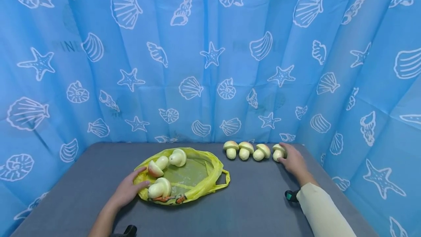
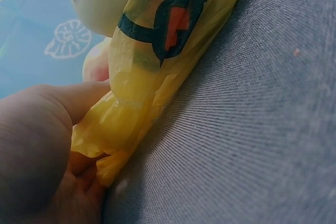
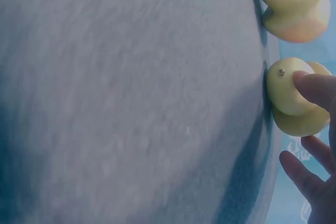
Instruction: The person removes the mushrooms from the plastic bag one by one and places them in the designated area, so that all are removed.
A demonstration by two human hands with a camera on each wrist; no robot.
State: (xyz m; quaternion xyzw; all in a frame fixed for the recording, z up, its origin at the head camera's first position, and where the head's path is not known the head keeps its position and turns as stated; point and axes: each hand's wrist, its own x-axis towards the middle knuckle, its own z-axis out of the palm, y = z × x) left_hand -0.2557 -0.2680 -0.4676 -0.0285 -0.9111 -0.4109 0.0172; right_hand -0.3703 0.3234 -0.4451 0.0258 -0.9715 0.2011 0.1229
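My left hand [image 1: 129, 189] grips the left edge of a yellow plastic bag [image 1: 215, 178]. The left wrist view has the bag's gathered plastic [image 2: 113, 129] between thumb and fingers. Inside the wide-mouthed bag lie three toy mushrooms: one at the back [image 1: 178, 157], one with a reddish cap [image 1: 155, 169], and one at the front [image 1: 160, 188]. At the far right of the table, my right hand [image 1: 294, 160] holds another pale toy mushroom [image 1: 278, 152]. Its thumb lies on the stem [image 3: 289, 90] in the right wrist view, and some fingers spread out past the cap.
Three more toy mushrooms stand in a row left of my right hand: a near one [image 1: 262, 152], a middle one [image 1: 245, 150] and a far one [image 1: 231, 149]. A grey cloth covers the table [image 1: 250, 200]. Blue shell-patterned curtains [image 1: 210, 83] hang behind and at the sides.
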